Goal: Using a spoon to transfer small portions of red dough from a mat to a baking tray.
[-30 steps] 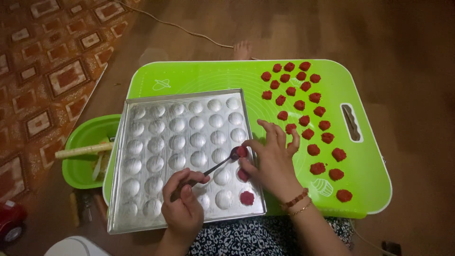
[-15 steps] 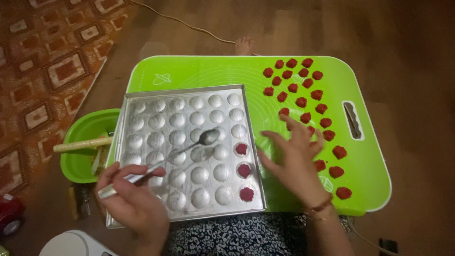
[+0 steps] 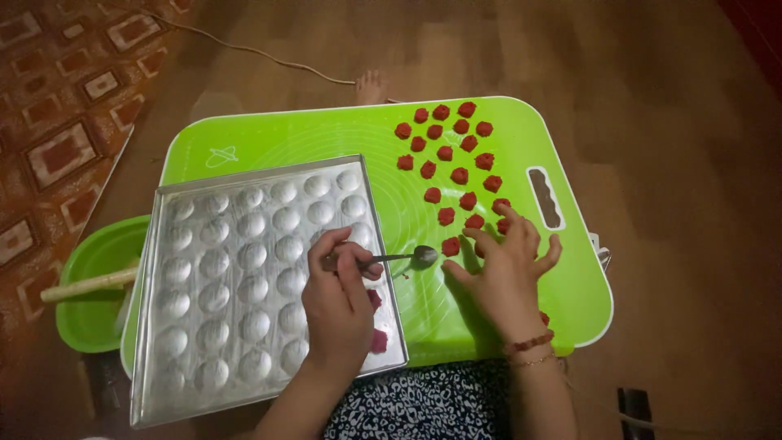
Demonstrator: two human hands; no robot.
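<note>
Both hands meet at one red dough piece on the green board: left hand fingers pinch a spoon, bowl beside it. Right hand fingers spread open, steadying nearby, the metal mould tray close alongside.

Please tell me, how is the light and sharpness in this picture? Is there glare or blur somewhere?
Head view: dim, warm light; soft glare on the metal mould tray and the spoon; the left hand and right hand are fairly sharp, and the hands throw soft shadows on the green board; the wooden floor darkens toward the corners.
</note>
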